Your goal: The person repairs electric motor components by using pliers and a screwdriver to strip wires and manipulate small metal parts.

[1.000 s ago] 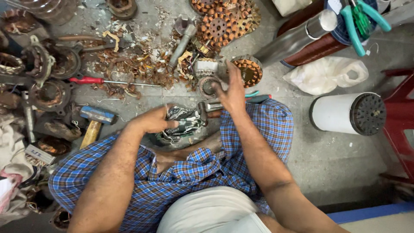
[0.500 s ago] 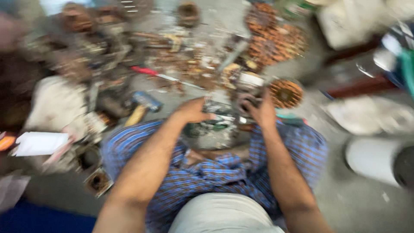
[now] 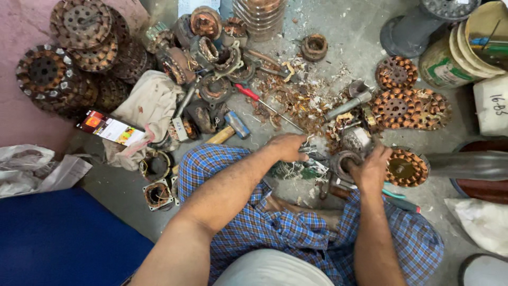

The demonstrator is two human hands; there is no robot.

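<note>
Seated on a grey concrete floor (image 3: 344, 32) strewn with copper scraps, your left hand (image 3: 288, 146) curls its fingers closed over a tangle of thin wires (image 3: 296, 168) between your knees, while your right hand (image 3: 370, 168) grips a round grey metal motor housing (image 3: 344, 161), just beside a copper-wound stator (image 3: 405, 168). A red-handled screwdriver (image 3: 254, 96) lies near.

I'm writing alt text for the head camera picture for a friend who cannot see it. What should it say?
Seen from above, a person sitting on a workshop floor grips a small round motor part with the right hand, while the left hand rests on tangled wire beside it. Around them lie copper-wound stators, a hammer, a red-handled screwdriver and a phone.
</note>
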